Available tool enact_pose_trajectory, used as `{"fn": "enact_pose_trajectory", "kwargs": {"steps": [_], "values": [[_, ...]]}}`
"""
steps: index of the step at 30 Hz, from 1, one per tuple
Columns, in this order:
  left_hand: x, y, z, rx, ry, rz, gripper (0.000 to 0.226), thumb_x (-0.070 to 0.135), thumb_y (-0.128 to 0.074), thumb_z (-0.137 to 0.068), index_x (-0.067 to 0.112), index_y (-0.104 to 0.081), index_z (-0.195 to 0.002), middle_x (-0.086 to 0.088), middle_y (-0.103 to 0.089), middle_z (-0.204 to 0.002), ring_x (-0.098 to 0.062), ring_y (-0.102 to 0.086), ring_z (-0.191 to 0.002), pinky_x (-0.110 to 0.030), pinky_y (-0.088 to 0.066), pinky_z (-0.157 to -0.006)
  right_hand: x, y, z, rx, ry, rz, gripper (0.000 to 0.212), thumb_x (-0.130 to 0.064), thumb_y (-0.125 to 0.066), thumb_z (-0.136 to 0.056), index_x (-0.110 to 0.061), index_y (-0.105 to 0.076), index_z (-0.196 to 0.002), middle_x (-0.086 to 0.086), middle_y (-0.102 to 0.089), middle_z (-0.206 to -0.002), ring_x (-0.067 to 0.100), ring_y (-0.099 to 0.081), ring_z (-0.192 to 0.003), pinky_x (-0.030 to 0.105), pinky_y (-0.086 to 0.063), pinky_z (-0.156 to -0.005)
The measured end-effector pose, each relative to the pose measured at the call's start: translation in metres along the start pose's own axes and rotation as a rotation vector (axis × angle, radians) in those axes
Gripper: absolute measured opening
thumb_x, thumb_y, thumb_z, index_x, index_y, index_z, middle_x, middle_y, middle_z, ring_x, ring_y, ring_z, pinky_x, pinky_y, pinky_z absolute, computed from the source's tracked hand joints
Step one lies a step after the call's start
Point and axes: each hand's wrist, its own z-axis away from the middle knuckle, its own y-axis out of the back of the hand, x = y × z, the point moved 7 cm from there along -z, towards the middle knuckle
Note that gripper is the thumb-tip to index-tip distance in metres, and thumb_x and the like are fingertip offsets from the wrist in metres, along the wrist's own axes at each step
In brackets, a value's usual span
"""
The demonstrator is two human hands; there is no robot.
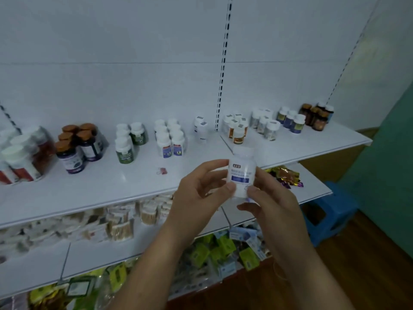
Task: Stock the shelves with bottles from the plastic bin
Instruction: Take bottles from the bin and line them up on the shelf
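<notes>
I hold one white bottle (241, 171) with a blue-and-white label upright in front of the top shelf (134, 186). My left hand (201, 193) grips its left side with thumb and fingers. My right hand (272, 202) pinches its lower right side. Two matching white bottles (201, 128) stand at the back of the shelf near the slotted upright. Groups of other bottles line the shelf: white ones with blue labels (171, 139), green-labelled ones (129, 144), and orange-capped purple ones (78, 146). The plastic bin is out of view.
More bottle groups (266, 124) stand on the right shelf section, brown ones (316, 116) at the far end. A small red clip (162, 171) lies on the shelf. Lower shelves hold packets and green boxes (223, 249). A blue stool (330, 211) stands on the wooden floor at right.
</notes>
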Motion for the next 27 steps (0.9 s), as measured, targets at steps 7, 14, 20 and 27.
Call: {"fn": "enact_pose_trajectory", "kwargs": {"steps": [7, 14, 20, 27], "values": [[-0.027, 0.012, -0.061, -0.059, 0.023, 0.023, 0.037, 0.008, -0.072, -0.098, 0.019, -0.067, -0.133, -0.003, -0.078, -0.123, -0.028, -0.074, -0.113, -0.056, -0.059, -0.099, 0.023, -0.007, -0.055, 0.057, -0.046, -0.006, 0.043, -0.003, -0.053, -0.105, -0.026, -0.066, -0.139, -0.003, -0.078, -0.115, 0.021, -0.073, -0.106, 0.038, -0.059, -0.083], [-0.046, 0.0, -0.097, -0.091, 0.046, 0.025, 0.037, 0.006, -0.072, -0.097, 0.019, -0.067, -0.132, -0.001, -0.078, -0.122, -0.025, -0.075, -0.112, -0.05, -0.061, -0.098, 0.032, 0.007, -0.093, 0.044, -0.052, 0.007, 0.042, 0.0, -0.052, -0.104, -0.032, -0.07, -0.125, -0.005, -0.079, -0.113, 0.019, -0.075, -0.103, 0.029, -0.06, -0.076], [-0.062, -0.017, -0.13, -0.052, 0.077, 0.023, 0.039, 0.009, -0.073, -0.096, 0.017, -0.066, -0.133, -0.004, -0.077, -0.125, -0.028, -0.074, -0.115, -0.051, -0.059, -0.101, 0.045, 0.031, -0.132, -0.012, -0.062, 0.037, 0.039, -0.007, -0.056, -0.104, -0.038, -0.069, -0.125, -0.011, -0.078, -0.116, 0.017, -0.074, -0.108, 0.038, -0.063, -0.087], [-0.072, -0.037, -0.157, 0.085, 0.025, -0.038, 0.044, -0.007, -0.073, -0.093, 0.011, -0.063, -0.132, -0.008, -0.077, -0.123, -0.026, -0.071, -0.119, -0.035, -0.059, -0.094, 0.056, 0.053, -0.191, -0.2, 0.074, 0.152, 0.053, 0.004, -0.06, -0.101, -0.035, -0.061, -0.137, -0.017, -0.073, -0.127, 0.009, -0.069, -0.119, 0.027, -0.058, -0.094]]}}
